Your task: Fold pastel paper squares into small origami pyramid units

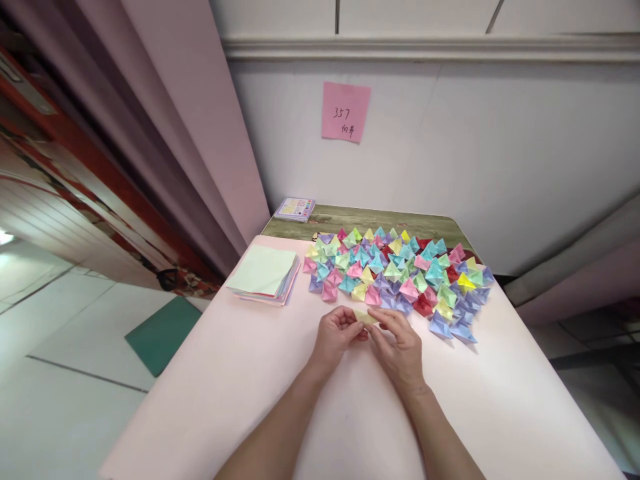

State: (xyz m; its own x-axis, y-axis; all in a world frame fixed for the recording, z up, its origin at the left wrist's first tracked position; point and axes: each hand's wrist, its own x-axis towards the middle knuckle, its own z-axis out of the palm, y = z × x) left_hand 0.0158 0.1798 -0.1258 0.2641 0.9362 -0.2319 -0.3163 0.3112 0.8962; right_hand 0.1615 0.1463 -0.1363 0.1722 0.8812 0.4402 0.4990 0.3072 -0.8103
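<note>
A small piece of folded pale yellow paper (366, 317) is held between my two hands, a little above the tabletop. My left hand (336, 339) pinches its left end between thumb and curled fingers. On the other end, my right hand (401, 345) grips it with thumb below and fingers along the top. Part of the paper is covered by the fingers. Just beyond my hands, many folded paper boats (385, 270) in pink, blue, green, yellow, red and purple stand crowded together.
A stack of square coloured paper sheets (263, 272) lies to the left on the pink-covered table (220, 380). A printed packet (296, 209) sits at the back left corner. The wall behind bears a pink note (346, 111). A green mat (164, 335) is on the floor.
</note>
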